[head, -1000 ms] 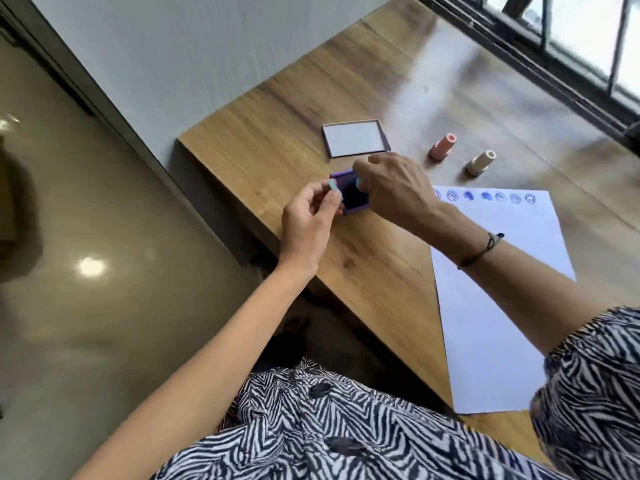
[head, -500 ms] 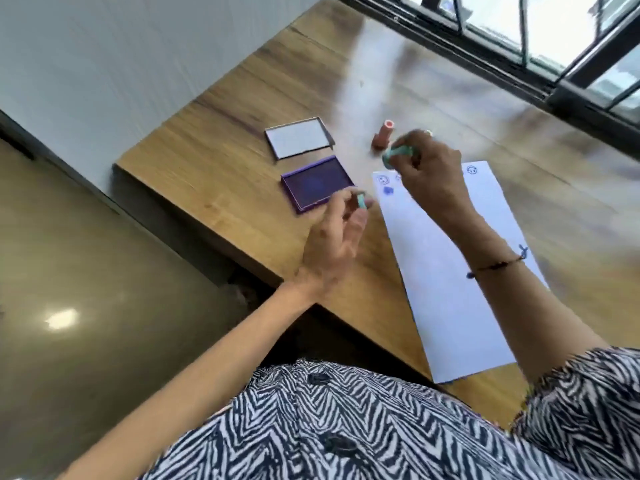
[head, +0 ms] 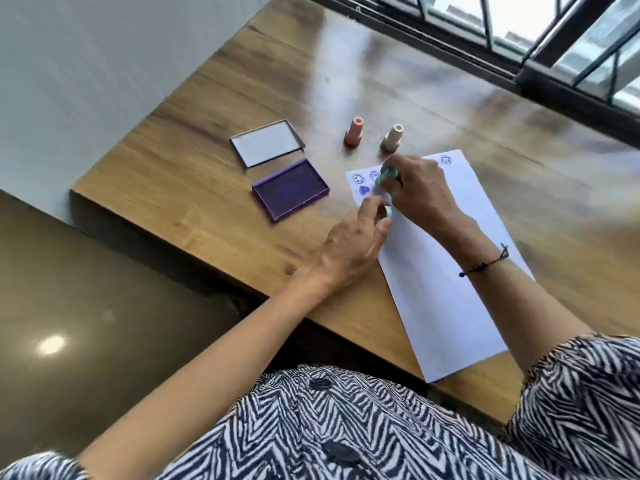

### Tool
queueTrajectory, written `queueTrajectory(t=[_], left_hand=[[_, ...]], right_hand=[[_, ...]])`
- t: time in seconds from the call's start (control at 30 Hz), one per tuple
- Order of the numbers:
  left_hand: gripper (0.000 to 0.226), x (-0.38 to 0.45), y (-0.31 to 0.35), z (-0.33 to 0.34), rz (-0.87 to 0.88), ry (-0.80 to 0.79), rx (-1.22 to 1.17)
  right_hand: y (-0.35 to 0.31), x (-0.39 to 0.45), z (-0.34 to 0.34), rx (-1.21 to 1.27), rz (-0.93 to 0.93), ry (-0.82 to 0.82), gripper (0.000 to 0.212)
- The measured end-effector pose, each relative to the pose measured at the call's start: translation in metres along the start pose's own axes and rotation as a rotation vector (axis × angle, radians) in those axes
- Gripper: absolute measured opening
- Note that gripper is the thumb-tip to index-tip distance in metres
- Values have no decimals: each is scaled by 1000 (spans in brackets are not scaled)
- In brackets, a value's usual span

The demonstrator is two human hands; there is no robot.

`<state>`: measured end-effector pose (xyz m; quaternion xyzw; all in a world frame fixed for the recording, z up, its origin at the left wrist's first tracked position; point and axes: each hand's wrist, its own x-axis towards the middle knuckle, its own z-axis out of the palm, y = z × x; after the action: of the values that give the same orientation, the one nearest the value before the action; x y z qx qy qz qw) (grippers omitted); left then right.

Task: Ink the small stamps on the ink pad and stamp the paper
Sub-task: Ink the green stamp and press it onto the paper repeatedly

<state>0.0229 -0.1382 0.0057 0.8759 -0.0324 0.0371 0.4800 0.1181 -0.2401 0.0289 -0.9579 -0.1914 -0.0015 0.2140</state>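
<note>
A white sheet of paper (head: 446, 289) lies on the wooden table (head: 214, 216), with blue stamp marks along its top edge. My right hand (head: 420, 192) grips a green stamp (head: 386, 176) over the paper's top left corner. Just below it, my left hand (head: 353, 244) pinches a second small green stamp (head: 388, 212) at the paper's left edge. The open purple ink pad (head: 290, 189) lies to the left of the paper, apart from both hands.
The ink pad's lid (head: 267, 142) lies behind the pad. A pink stamp (head: 354, 130) and a cream stamp (head: 391, 137) stand upright beyond the paper. The table's left edge drops to a shiny floor (head: 69, 306). A window frame (head: 540, 64) runs along the far right.
Both hands have left the ink pad and come over the paper's top left corner, each carrying a green stamp. The head view has swung, so the table sits differently in frame.
</note>
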Motion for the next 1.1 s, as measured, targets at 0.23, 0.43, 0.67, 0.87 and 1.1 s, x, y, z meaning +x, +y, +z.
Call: queueTrajectory(t=[0.23, 0.43, 0.67, 0.87, 1.1], left_hand=[[31, 2, -1, -2, 15, 23, -31], [33, 1, -5, -1, 31, 51, -43], [35, 1, -7, 0, 50, 50, -50], [31, 1, -5, -1, 36, 34, -38], [30, -1, -4, 0, 29, 8, -7]], right_hand=[[0, 5, 3, -85, -57, -75, 18], [4, 13, 3, -234, -102, -131, 13], [3, 20, -2, -344, -213, -201, 18], [5, 16, -1, -339, -234, -192, 21], [2, 13, -3, -315, -144, -218, 21]])
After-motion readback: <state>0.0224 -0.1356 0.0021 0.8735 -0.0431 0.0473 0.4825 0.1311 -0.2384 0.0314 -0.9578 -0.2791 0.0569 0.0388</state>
